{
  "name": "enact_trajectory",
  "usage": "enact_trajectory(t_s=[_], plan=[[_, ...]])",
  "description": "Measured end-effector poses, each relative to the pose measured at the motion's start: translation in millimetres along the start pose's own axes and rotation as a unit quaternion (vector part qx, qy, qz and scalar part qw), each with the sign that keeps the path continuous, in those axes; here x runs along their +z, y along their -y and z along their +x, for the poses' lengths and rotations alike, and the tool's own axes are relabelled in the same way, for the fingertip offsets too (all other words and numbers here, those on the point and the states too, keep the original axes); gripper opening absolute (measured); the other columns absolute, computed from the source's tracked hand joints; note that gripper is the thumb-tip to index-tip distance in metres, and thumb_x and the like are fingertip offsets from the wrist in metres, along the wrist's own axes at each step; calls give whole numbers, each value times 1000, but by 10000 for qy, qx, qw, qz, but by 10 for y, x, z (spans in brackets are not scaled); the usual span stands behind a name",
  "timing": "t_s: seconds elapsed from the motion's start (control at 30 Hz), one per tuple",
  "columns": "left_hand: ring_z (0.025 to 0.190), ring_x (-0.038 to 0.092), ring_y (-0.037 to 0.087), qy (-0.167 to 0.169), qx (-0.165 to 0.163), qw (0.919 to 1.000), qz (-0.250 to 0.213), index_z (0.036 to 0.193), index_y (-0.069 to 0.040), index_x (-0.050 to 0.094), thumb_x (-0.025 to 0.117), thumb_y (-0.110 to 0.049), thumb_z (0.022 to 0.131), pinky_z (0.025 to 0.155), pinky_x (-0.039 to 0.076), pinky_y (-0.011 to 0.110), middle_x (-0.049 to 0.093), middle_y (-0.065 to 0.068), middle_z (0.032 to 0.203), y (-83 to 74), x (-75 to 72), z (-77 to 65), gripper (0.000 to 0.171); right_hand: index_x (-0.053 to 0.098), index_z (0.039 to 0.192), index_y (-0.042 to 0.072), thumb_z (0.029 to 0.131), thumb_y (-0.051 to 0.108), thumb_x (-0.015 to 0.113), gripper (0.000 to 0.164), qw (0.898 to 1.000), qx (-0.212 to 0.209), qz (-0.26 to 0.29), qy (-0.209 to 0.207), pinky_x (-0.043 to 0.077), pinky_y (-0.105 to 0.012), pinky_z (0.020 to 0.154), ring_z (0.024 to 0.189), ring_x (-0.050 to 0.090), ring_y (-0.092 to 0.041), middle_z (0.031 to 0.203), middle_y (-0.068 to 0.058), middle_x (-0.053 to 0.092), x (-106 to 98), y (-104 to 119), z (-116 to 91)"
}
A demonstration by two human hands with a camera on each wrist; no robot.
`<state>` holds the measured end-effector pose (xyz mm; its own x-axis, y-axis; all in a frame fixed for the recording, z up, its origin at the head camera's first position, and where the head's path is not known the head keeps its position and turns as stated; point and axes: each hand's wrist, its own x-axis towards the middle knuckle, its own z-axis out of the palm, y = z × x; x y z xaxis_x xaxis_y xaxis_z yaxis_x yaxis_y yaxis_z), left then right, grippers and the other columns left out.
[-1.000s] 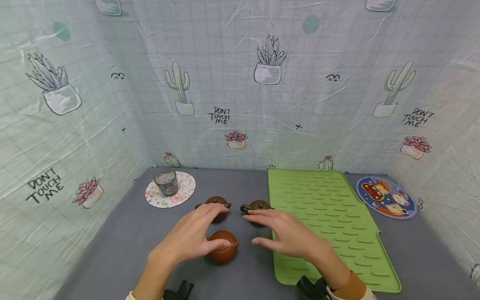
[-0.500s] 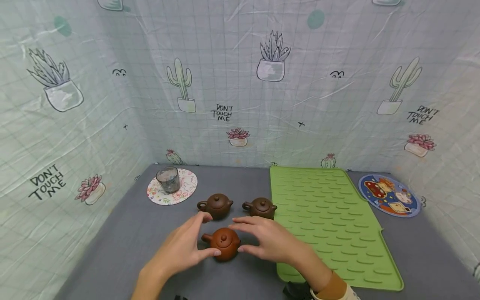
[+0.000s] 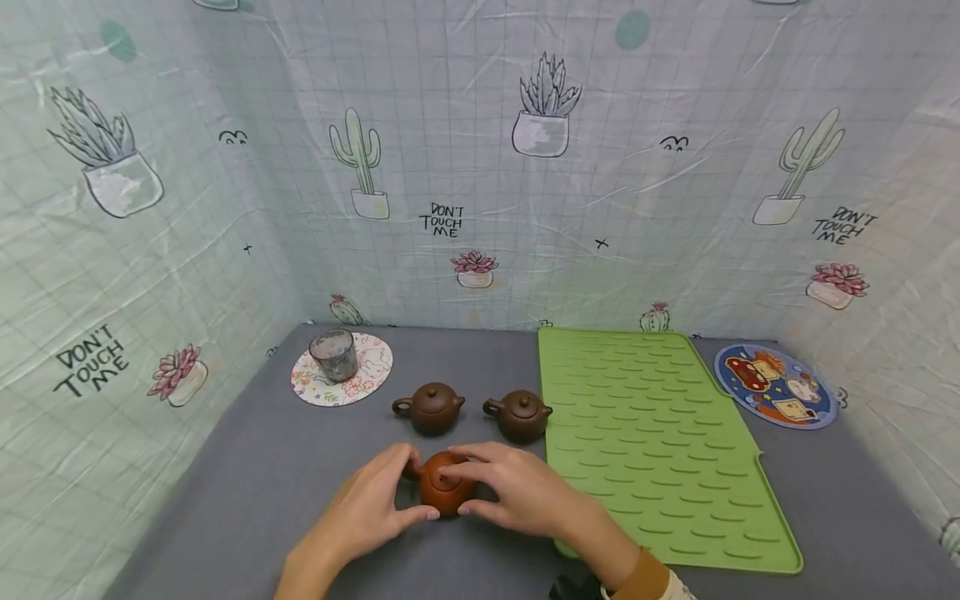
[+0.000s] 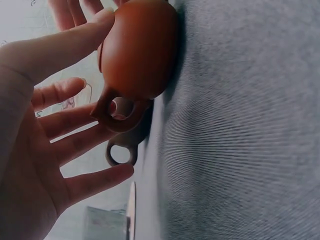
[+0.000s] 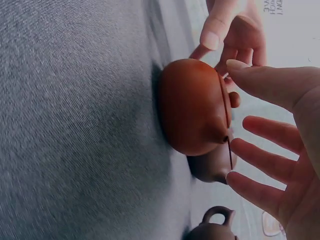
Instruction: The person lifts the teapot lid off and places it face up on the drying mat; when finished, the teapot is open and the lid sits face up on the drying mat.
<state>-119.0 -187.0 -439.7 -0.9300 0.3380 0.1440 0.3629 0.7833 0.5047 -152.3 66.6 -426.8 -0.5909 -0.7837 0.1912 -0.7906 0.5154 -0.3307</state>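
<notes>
A reddish-brown teapot (image 3: pixel 444 502) sits on the grey cloth between both hands, handle to the left and spout to the right. My left hand (image 3: pixel 367 508) curves around its handle side. In the left wrist view its thumb tip overlaps the pot near the lid, and the fingers spread fairly straight behind the handle (image 4: pixel 101 109). My right hand (image 3: pixel 521 487) reaches over the spout side, index finger across the lid in the head view, thumb at the front. The right wrist view shows its fingers spread beside the spout (image 5: pixel 217 132), with the lid knob (image 5: pixel 234 99) nearby.
Two dark brown teapots, one at left (image 3: pixel 435 414) and one at right (image 3: pixel 523 422), stand just behind. A smoky glass (image 3: pixel 334 358) is on a floral round mat (image 3: pixel 375 367) at back left. A green ridged mat (image 3: pixel 652 450) lies right, beside a blue patterned round mat (image 3: pixel 817 412).
Both hands have come down and closer together around the reddish-brown teapot. The dark teapots, earlier partly hidden by the hands, now show fully.
</notes>
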Motion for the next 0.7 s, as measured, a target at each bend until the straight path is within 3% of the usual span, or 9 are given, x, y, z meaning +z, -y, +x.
enact_trajectory(t_s=[0.2,0.47,0.7], plan=[[91,61,6,-59,48,10000,60,103,-27,59,86,-43,79,78,53,28,57,-14,100,27,50,-9,40,63,140,30,96,38,70,45,10000,-25,-57,36,55,-34,102,131,60,-16,150,0,58,65,25,19],[91,62,7,-422,227,9983,331,101,-24,62,89,-35,77,80,54,29,58,-13,100,32,102,-8,38,67,136,29,96,32,72,41,9996,59,-277,-26,55,-32,100,129,60,-13,148,5,60,124,27,38],[90,61,6,-389,220,9984,351,102,-23,62,89,-33,78,79,53,29,59,-12,98,13,90,13,37,68,135,27,95,27,74,40,9986,-105,-449,-254,55,-31,101,126,62,-13,147,5,61,161,15,61]])
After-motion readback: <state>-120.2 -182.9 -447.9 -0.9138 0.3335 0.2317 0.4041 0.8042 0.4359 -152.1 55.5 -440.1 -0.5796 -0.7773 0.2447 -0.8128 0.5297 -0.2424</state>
